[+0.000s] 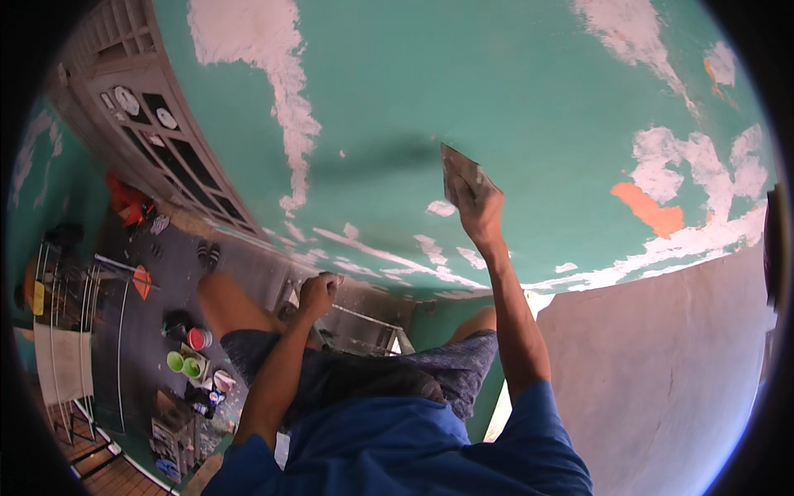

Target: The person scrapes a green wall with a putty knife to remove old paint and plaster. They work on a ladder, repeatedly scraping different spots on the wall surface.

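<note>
My right hand (pixel 482 208) grips a flat scraper (pixel 456 162), its fingers laid along the broad blade. The blade is held up close to a green painted wall (pixel 384 93); whether its edge touches is not clear. A small white filler patch (pixel 441 208) lies just left of that hand. My left hand (pixel 317 295) is lower, curled in front of my thigh, with something small and pale at its fingertips that I cannot make out. Rough white filler (pixel 291 124) runs down the wall at upper left, and an orange bare patch (pixel 648 211) shows at right.
Below left, the dark floor (pixel 142 310) holds sandals (pixel 209 254), a red-topped tub (pixel 198 338), green containers (pixel 191 367) and a wire drying rack (pixel 99 322). A panelled door (pixel 180 149) borders the wall. Beneath me is a metal-framed support (pixel 366 317). A pale surface (pixel 651 347) fills the right.
</note>
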{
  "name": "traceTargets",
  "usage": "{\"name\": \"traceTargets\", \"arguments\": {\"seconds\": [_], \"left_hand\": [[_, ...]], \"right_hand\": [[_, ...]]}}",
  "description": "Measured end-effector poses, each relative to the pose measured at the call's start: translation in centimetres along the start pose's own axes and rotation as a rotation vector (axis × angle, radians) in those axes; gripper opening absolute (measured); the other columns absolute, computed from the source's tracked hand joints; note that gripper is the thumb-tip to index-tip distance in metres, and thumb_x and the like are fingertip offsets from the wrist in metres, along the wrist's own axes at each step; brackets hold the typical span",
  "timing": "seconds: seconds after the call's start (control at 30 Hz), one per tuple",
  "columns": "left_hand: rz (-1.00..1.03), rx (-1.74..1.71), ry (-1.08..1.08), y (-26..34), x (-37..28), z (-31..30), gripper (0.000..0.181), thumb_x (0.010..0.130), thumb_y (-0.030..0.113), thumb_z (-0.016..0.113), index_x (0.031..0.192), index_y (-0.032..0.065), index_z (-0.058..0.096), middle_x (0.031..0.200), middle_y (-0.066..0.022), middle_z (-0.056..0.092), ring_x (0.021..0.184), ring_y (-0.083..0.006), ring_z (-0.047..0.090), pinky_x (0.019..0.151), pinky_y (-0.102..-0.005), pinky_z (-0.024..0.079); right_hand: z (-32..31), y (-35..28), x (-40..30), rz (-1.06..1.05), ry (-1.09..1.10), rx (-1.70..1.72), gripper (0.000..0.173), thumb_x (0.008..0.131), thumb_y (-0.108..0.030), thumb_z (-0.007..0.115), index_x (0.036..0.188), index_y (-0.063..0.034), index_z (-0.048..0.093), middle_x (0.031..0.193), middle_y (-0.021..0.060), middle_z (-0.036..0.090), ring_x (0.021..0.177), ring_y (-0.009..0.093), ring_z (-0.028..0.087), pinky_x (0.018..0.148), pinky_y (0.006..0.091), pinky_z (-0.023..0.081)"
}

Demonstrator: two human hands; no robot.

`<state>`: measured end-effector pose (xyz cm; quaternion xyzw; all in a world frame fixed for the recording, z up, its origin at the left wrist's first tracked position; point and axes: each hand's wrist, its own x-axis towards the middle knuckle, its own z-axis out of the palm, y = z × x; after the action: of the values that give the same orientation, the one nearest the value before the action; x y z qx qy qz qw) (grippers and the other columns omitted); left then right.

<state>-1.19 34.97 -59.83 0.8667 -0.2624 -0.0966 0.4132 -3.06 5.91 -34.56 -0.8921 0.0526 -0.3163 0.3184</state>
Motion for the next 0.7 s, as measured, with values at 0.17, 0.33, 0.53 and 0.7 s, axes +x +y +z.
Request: {"name": "traceTargets", "arguments": {"seconds": [0.17,0.33,0.53,0.7], "left_hand": [[-0.042,0.007,-0.024,-1.9,-0.6,1.3,0.014,0.08,0.015,0.056,0.087,0.0087,0.066,0.088,-0.015,0.066,0.082,-0.0357,0.062,0.072,-0.0442,0.049],[-0.018,0.015,-0.03,-2.4,-1.0,1.3,0.014,0.079,0.017,0.056,0.084,0.0091,0.066,0.089,-0.015,0.066,0.083,-0.0358,0.062,0.073,-0.045,0.049],[0.011,0.018,-0.018,-2.8,-1.5,1.5,0.013,0.078,0.018,0.057,0.08,0.01,0.067,0.086,-0.0134,0.066,0.081,-0.034,0.063,0.072,-0.0431,0.05],[-0.001,0.032,-0.053,-3.6,-2.2,0.9,0.013,0.078,0.018,0.057,0.079,0.0095,0.067,0.085,-0.0133,0.066,0.081,-0.0336,0.063,0.072,-0.0427,0.05]], "right_hand": [[-6.6,-1.1,2.6,0.24,0.27,0.36,0.025,0.088,-0.015,0.061,0.101,0.0064,0.061,0.088,0.0074,0.065,0.081,0.011,0.055,0.077,0.0267,0.046],[-11.8,-5.0,7.1,0.114,0.412,0.32,0.025,0.088,-0.017,0.062,0.098,0.0067,0.061,0.087,0.0079,0.065,0.077,0.01,0.056,0.073,0.0261,0.047],[-11.2,-3.9,10.2,0.009,0.451,0.538,0.018,0.086,-0.012,0.065,0.095,0.0035,0.065,0.087,0.0048,0.067,0.077,0.008,0.057,0.067,0.0247,0.049],[-11.9,-4.7,9.8,0.02,0.424,0.533,0.019,0.085,-0.012,0.066,0.096,0.0042,0.065,0.088,0.0052,0.067,0.078,0.008,0.058,0.07,0.0246,0.048]]}}
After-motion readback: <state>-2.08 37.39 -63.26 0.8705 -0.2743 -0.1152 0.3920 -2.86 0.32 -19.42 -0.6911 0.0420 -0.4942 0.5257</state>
